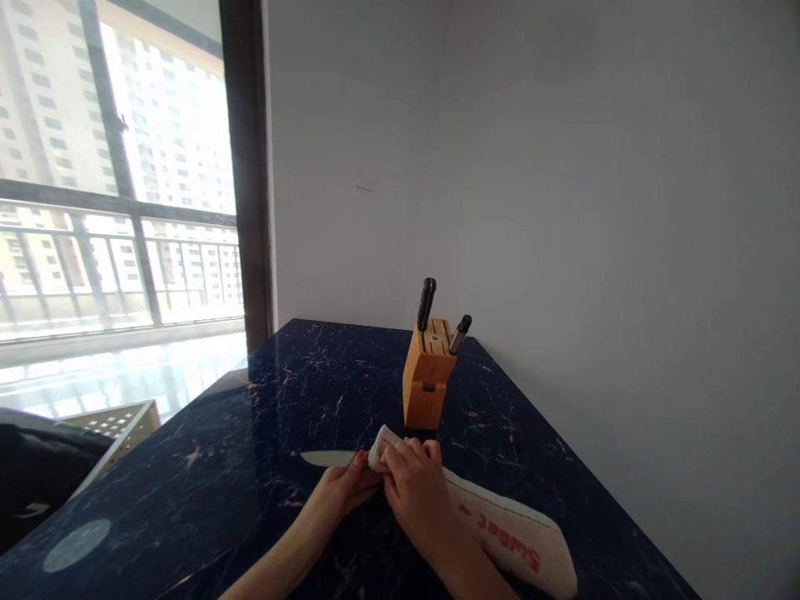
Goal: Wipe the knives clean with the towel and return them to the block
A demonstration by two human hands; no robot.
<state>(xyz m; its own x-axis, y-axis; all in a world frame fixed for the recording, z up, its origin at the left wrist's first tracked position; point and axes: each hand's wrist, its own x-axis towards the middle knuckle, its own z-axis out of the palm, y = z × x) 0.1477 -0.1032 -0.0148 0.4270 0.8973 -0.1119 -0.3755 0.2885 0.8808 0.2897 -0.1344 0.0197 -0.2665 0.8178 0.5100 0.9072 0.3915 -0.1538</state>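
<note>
Left hand (342, 493) curled shut on kitchen knife (328, 458) at towel edge, bare blade pointing left; right hand (416, 487) closed on white towel (512, 533) bunched over blade base. Risk: towel slip exposes edge to fingers. Beyond, wooden knife block (428, 379) on marble table (350, 367) holds two dark-handled knives (426, 304); other slots unfilled.

Daylight is being admitted through the tall window (168, 275), and the buildings (168, 125) outside are being washed out by overexposure. Glare is being thrown onto the polished marble countertop (250, 417) as a pale patch at lower left, the white wall (593, 208) is being left softly shaded, and straight lines are being bowed toward the frame edges.
</note>
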